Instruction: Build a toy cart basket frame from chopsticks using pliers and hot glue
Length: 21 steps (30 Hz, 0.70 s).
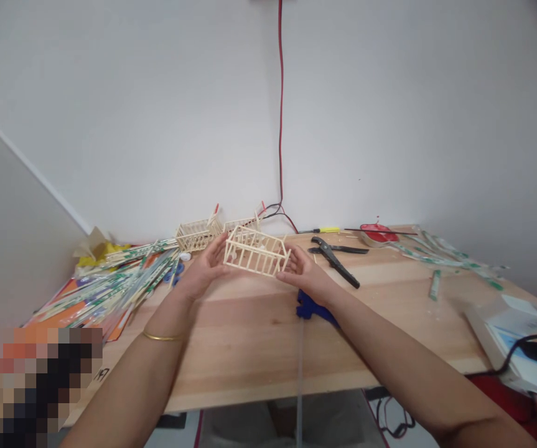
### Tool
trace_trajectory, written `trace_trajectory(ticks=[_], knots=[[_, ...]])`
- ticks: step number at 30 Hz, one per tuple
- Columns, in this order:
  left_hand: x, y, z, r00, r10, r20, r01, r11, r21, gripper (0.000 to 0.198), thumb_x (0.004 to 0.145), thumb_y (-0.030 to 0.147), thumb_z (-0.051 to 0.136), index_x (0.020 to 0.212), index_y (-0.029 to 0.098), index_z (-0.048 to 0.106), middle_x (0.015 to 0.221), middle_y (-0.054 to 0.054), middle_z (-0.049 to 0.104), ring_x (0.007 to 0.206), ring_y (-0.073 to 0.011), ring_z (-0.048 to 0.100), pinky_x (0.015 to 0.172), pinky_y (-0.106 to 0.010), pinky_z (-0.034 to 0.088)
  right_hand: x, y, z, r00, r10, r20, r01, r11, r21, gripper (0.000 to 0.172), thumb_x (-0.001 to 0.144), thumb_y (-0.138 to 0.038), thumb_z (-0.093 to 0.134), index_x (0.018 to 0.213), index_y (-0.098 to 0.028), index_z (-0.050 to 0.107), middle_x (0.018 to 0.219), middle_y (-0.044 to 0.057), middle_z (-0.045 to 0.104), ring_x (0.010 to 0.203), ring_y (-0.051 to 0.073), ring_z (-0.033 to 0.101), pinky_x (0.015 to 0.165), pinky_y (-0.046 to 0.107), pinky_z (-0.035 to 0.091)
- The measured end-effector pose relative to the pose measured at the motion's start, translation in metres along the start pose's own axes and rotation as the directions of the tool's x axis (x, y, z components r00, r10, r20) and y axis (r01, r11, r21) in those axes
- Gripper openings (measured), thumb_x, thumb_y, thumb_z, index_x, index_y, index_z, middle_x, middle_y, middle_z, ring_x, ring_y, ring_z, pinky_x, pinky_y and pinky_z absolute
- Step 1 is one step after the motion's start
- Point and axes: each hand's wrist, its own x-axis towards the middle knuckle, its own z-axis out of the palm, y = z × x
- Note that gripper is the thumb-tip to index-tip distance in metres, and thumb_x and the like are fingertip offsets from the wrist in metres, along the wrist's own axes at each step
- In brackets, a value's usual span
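Pale wood stick frame [256, 251]; blk pliers [336, 261]; red/blk cable [280, 124]; gold bangle [162, 336].

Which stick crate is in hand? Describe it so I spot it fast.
Start at the wooden table, under the red cable. The stick crate is held between left hand and right hand; its two lookalike crates lie behind it by the wall, untouched.

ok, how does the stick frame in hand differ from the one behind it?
The held frame is held between the left hand and right hand; the rear frame rests on the table, untouched. The rear frame has a red-tipped piece at its corner; the held frame shows none. Both are pale slatted stick boxes.
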Motion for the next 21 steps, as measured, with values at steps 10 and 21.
trace_trajectory(ticks=[10, 21], knots=[[-0.006, 0.008, -0.004, 0.965, -0.198, 0.17, 0.068, 0.819, 0.57, 0.095, 0.058, 0.03, 0.078, 0.14, 0.021, 0.031, 0.142, -0.009, 0.041, 0.13, -0.0279, 0.038, 0.108, -0.038, 0.03, -0.007, -0.013, 0.003, 1.0, 0.022, 0.012, -0.01, 0.783, -0.622, 0.08, 0.059, -0.028, 0.076, 0.13, -0.021, 0.037, 0.128, 0.011, 0.052, 0.12, 0.025, 0.048, 0.101, 0.04, 0.036], [-0.004, -0.019, -0.006, 0.918, -0.25, 0.308, -0.041, 0.713, 0.7, 0.087, 0.049, 0.03, 0.081, 0.128, 0.02, 0.046, 0.13, -0.009, 0.053, 0.118, -0.0317, 0.048, 0.102, -0.043, 0.034, -0.006, -0.005, 0.0, 0.986, 0.163, 0.041, -0.012, 0.315, -0.949, 0.073, 0.051, -0.047, 0.078, 0.114, -0.021, 0.051, 0.113, 0.012, 0.06, 0.115, 0.033, 0.046, 0.096, 0.05, 0.024]])
